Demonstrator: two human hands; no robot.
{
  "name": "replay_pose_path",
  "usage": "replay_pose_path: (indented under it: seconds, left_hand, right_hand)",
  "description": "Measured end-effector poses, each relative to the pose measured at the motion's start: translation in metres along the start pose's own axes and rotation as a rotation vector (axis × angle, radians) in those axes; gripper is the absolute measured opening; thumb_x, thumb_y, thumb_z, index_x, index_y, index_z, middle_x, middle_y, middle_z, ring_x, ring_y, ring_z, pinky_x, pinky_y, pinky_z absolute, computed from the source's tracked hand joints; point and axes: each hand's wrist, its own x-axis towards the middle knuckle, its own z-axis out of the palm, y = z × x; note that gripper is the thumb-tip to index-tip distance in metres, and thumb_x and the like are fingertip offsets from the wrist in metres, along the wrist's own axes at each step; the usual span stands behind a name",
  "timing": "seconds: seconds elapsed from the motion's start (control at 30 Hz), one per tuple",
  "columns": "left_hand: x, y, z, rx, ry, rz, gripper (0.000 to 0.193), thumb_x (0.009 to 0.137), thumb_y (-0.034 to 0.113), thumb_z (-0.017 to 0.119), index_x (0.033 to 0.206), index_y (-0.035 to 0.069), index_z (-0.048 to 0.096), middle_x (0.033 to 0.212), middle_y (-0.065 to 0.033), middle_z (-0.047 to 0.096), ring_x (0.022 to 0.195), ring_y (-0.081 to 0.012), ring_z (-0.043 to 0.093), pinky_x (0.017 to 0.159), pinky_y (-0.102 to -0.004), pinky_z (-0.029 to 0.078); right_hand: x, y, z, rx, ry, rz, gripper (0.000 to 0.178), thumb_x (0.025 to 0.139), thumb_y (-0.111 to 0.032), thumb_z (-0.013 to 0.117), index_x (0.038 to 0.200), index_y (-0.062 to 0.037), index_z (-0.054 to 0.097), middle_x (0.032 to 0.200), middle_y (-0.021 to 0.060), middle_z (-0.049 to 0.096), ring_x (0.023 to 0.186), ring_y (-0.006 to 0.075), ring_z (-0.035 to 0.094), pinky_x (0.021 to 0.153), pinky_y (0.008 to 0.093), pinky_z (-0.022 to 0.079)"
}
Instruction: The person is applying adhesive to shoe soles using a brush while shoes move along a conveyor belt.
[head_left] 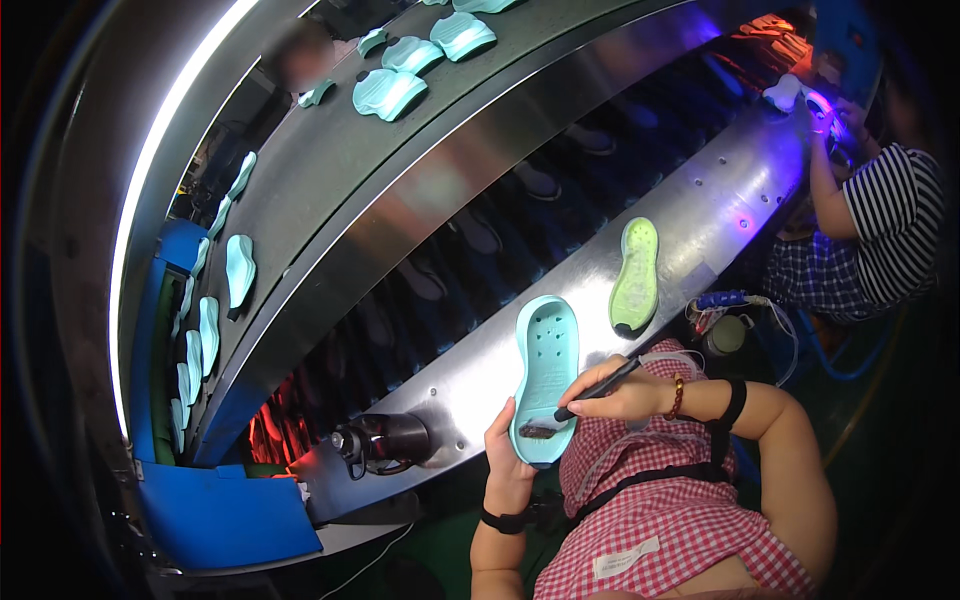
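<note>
Two hands on one teal sole — left hand gripping its heel edge, right hand holding brush over it

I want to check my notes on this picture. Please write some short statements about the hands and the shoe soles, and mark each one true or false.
1. The left hand holds the light blue sole at its lower end. True.
2. The right hand is empty. False: it holds a dark brush.
3. A green sole lies on the metal ledge beyond the blue one. True.
4. The green sole touches the blue sole. False: they lie apart.
</note>
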Motion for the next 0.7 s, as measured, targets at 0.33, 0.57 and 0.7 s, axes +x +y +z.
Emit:
replay_pose_path:
  seconds: [0.33, 0.57, 0.7]
  left_hand:
    - [0.012, 0.001, 0.007, 0.001, 0.074, 0.086, 0.047, 0.09, 0.03, 0.033, 0.123, -0.004, 0.038, 0.116, -0.0217, 0.051, 0.103, -0.034, 0.053, 0.09, -0.0466, 0.042]
    - [0.011, -0.008, 0.01, -0.01, 0.073, 0.059, 0.053, 0.087, 0.037, 0.036, 0.125, -0.001, 0.037, 0.117, -0.0217, 0.049, 0.099, -0.0394, 0.054, 0.08, -0.0545, 0.046]
    - [0.012, -0.019, 0.021, 0.024, 0.067, 0.07, 0.052, 0.087, 0.034, 0.039, 0.125, -0.001, 0.037, 0.117, -0.0209, 0.05, 0.101, -0.0365, 0.054, 0.084, -0.051, 0.045]
  right_hand:
    - [0.002, 0.019, 0.006, -0.486, 0.287, -0.394, 0.019, 0.074, -0.014, 0.063, 0.089, -0.0024, 0.066, 0.077, 0.0095, 0.066, 0.063, 0.0188, 0.061, 0.065, 0.03, 0.044]
    - [0.017, 0.024, -0.021, -0.701, 0.562, -0.536, 0.02, 0.072, -0.011, 0.064, 0.09, -0.0026, 0.065, 0.083, 0.01, 0.066, 0.07, 0.0205, 0.063, 0.064, 0.031, 0.042]
    - [0.027, 0.023, -0.03, -0.738, 0.624, -0.586, 0.025, 0.071, -0.009, 0.065, 0.093, 0.0012, 0.062, 0.088, 0.0159, 0.064, 0.078, 0.0247, 0.064, 0.069, 0.0306, 0.045]
